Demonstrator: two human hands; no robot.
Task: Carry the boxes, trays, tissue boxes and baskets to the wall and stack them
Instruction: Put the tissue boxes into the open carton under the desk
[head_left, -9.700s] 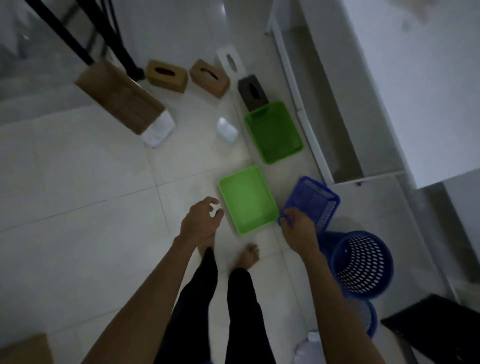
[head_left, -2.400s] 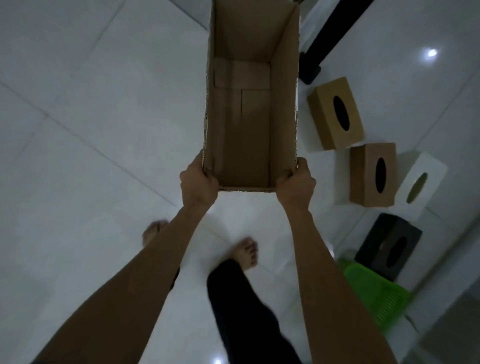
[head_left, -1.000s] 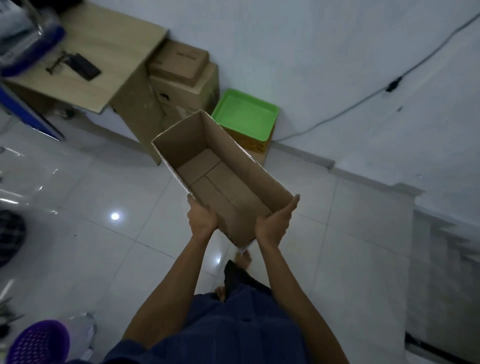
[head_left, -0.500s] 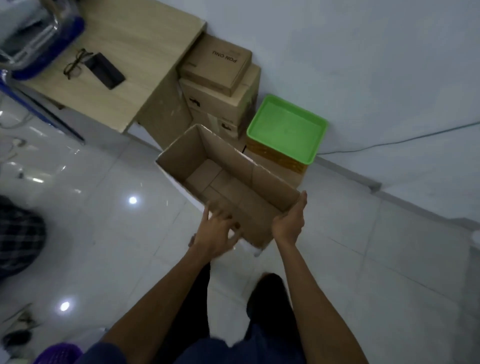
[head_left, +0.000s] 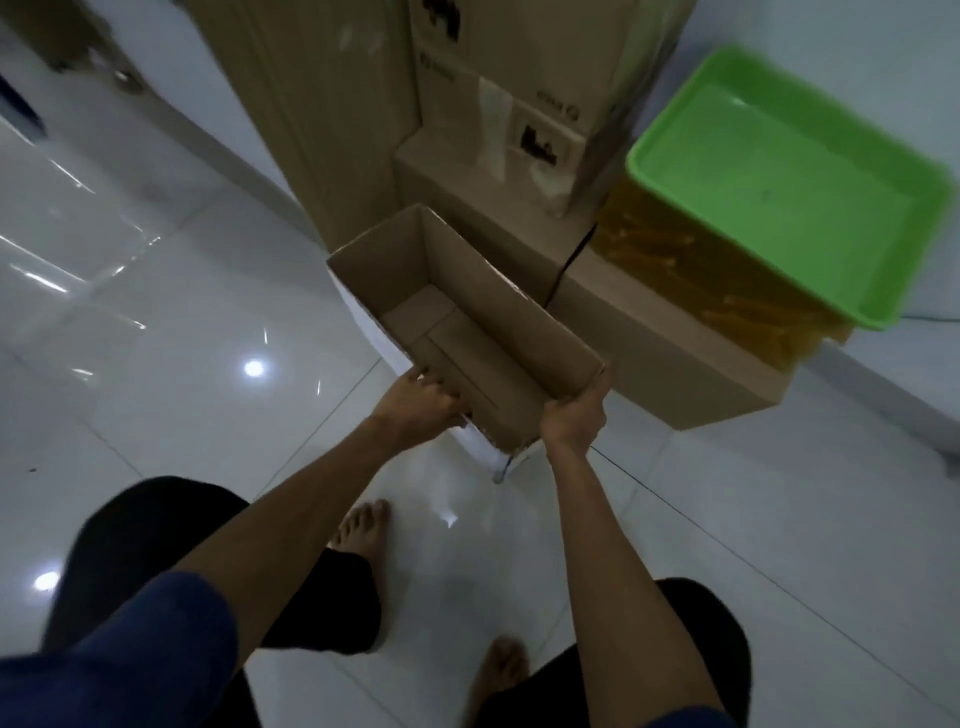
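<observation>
An open, empty cardboard box (head_left: 467, 322) hangs low over the white floor, right in front of a stack of shut cardboard boxes (head_left: 519, 104) by the wall. My left hand (head_left: 423, 410) grips its near left rim, fingers curled inside. My right hand (head_left: 574, 421) grips the near right corner. A green tray (head_left: 779, 187) rests on a yellow basket (head_left: 691, 280), which stands on a flat brown box (head_left: 675, 353) to the right.
A wooden desk panel (head_left: 322, 104) rises at the left of the stack. The white wall (head_left: 883, 62) runs behind the tray, its skirting along the floor at right. Glossy white tiles (head_left: 156, 338) spread to the left. My bare feet stand just below the box.
I have stepped closer to the stack and bent down. The box has dropped lower, near the floor beside the stacked boxes. My left hand has moved onto the box's near rim.
</observation>
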